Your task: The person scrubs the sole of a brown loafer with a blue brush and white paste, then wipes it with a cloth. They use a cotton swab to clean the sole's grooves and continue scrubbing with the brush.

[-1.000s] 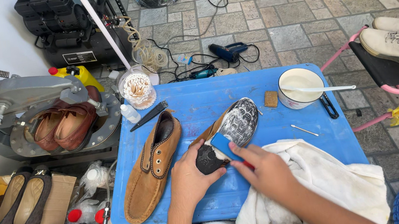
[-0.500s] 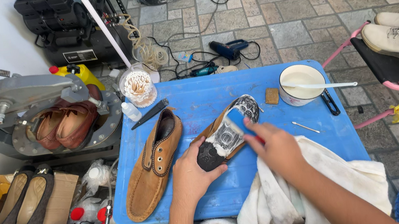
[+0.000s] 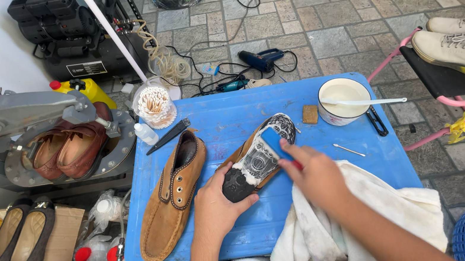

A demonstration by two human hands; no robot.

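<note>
**Soapy sole under the brush**

Stone paving surrounds our low blue table, and our work sits at its middle. Our left hand is wrapped around the heel of the overturned shoe, pinning it sole-up against the tabletop. Our right hand is closed on a blue brush, whose head lies on the lathered middle of the sole. Half a second ago that brush sat nearer the toe, and a second ago it was down by the heel, so we judge the scrubbing strokes are running back and forth along the sole while the left hand's hold has not shifted.

Just under our right wrist lies a white towel. Beside our left hand, on its outer side, rests the matching tan suede shoe, upright. Beyond our right hand stand a white bowl with a stirrer across it and a small brown sponge. Further off past our left hand, brown shoes sit in a metal press.
</note>
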